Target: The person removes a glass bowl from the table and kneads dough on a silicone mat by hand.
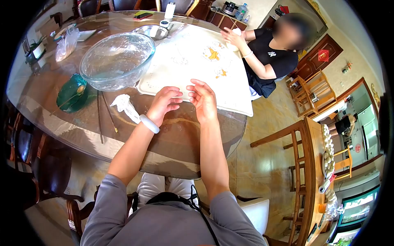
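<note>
My left hand (165,104), with a pale bangle (149,124) on its wrist, hovers at the near edge of a white mat (186,57) printed with orange and yellow figures. Its fingers are loosely curled and apart, and nothing shows in them. Facing it, my right hand (203,100) is held up over the same edge, fingers bent and spread, also with nothing visible in it. A gap separates the two palms. Left of my left hand lies a crumpled white tissue or cloth (125,107), beside a pair of dark chopsticks (100,117).
A large glass bowl (117,61) stands on the glass-topped table (172,144), near a green bowl (72,98) with a spoon. A metal bowl (151,32) sits behind. Across the mat, another person (271,49) holds white dough (235,40). Pale rounded pieces (327,151) line a wooden side table.
</note>
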The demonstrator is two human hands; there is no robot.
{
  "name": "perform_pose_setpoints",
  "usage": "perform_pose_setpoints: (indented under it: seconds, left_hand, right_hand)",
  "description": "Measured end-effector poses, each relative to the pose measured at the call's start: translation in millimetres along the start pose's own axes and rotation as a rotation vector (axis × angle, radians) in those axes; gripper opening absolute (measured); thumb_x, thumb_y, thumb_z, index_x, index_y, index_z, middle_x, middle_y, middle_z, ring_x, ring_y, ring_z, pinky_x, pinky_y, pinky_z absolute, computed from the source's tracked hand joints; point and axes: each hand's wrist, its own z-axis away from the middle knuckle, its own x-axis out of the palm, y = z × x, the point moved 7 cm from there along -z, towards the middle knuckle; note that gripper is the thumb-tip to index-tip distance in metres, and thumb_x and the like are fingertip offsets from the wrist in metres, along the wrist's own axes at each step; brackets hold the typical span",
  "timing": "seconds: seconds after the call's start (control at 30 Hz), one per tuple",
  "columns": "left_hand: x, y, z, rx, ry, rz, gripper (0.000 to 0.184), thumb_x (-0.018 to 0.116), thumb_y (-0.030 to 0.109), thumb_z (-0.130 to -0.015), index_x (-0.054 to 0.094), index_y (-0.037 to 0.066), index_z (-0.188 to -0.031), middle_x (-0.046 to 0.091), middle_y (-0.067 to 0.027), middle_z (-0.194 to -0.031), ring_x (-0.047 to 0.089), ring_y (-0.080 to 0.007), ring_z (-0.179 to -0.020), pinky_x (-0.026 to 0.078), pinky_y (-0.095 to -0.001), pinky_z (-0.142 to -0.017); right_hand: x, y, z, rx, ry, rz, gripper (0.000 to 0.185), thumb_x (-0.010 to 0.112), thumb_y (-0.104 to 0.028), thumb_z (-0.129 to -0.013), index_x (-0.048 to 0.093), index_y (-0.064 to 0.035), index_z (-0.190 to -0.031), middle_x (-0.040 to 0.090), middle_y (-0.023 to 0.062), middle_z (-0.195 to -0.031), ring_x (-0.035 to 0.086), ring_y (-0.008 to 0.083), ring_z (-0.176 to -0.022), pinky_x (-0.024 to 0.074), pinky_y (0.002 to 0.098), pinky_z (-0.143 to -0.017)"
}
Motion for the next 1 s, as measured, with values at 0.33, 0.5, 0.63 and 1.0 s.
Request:
perform_pose_setpoints:
  seconds: [0.33, 0.5, 0.63, 1.0]
  left_hand:
    - [0.7, -1.3, 0.4, -0.007, -0.002, -0.027, 0.028, 0.055, 0.026, -0.086, 0.051, 0.008, -0.107, 0.059, -0.0045, -0.102, 0.057, -0.0136, -0.089, 0.045, -0.0273, -0.077]
    - [0.7, -1.9, -0.3, -0.010, 0.004, -0.026, 0.028, 0.055, 0.026, -0.086, 0.051, 0.008, -0.107, 0.059, -0.0049, -0.102, 0.057, -0.0138, -0.089, 0.045, -0.0272, -0.076]
    - [-1.1, -3.7, -1.1, -0.004, 0.002, -0.023, 0.028, 0.055, 0.026, -0.086, 0.051, 0.008, -0.107, 0.060, -0.0051, -0.101, 0.058, -0.0139, -0.089, 0.046, -0.0271, -0.076]
    - [-2.7, -5.1, -2.5, -0.003, 0.004, -0.033, 0.028, 0.055, 0.025, -0.087, 0.051, 0.007, -0.108, 0.060, -0.0056, -0.102, 0.058, -0.0141, -0.089, 0.046, -0.0270, -0.075]
  right_hand:
    - [1.8, -0.1, 0.8, 0.008, 0.001, 0.007, 0.023, 0.052, -0.016, -0.088, 0.059, -0.0039, -0.107, 0.063, 0.0070, -0.086, 0.055, 0.0100, -0.070, 0.0439, 0.0219, -0.064]
    - [1.6, -1.8, 1.1, 0.003, 0.002, 0.003, 0.024, 0.053, -0.018, -0.088, 0.059, -0.0032, -0.107, 0.063, 0.0075, -0.086, 0.055, 0.0101, -0.070, 0.0443, 0.0221, -0.064]
    - [1.1, -3.1, 1.4, -0.002, 0.004, -0.007, 0.025, 0.053, -0.018, -0.088, 0.059, -0.0026, -0.107, 0.063, 0.0077, -0.087, 0.055, 0.0103, -0.070, 0.0445, 0.0223, -0.063]
    - [0.5, -5.0, 1.5, -0.008, 0.011, -0.024, 0.023, 0.051, -0.013, -0.088, 0.059, -0.0022, -0.106, 0.064, 0.0077, -0.085, 0.056, 0.0104, -0.068, 0.0445, 0.0224, -0.062]
